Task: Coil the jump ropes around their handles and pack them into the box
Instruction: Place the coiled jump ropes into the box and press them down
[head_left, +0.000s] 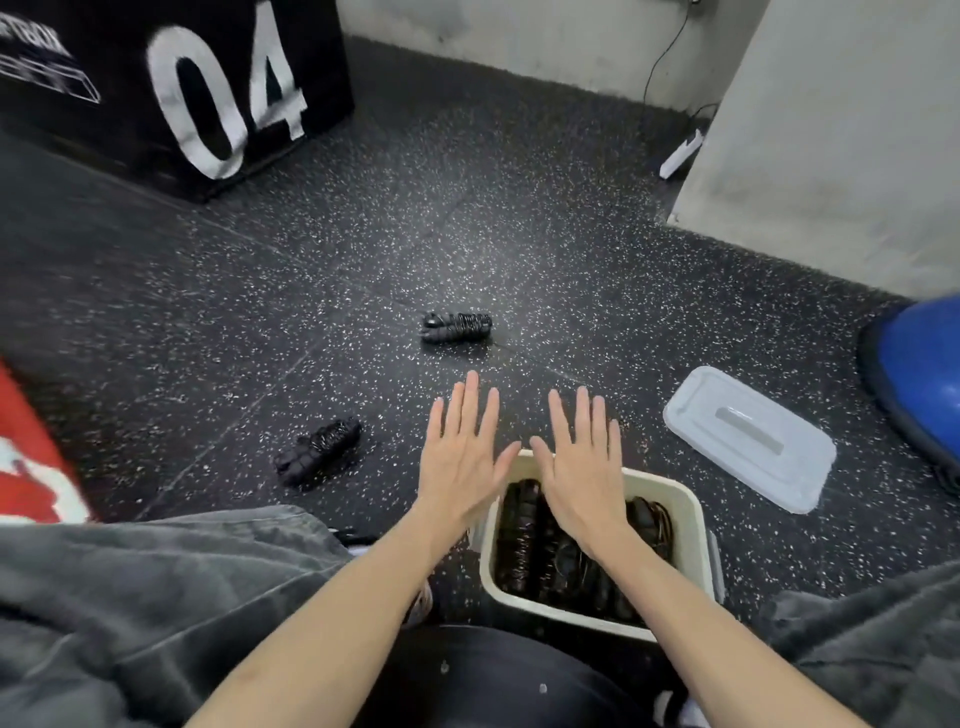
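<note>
low centre of frame, left hand (460, 457) & right hand (584, 462) flat, gripping nothing, over the box (693, 525) (part full); packing step, next grab nearest coiled rope (319, 449) lower left.

The left hand (460, 460) and right hand (582, 467) are held flat, fingers straight, above the speckled black rubber floor (467, 218). Beneath the right hand, a cream rectangular plastic box (691, 525) is filled with what appear to be coiled black jump ropes (524, 540). 2 more coiled bundles (457, 326) (318, 451) and a pale grey lid (748, 436) are seen on the floor.
</note>
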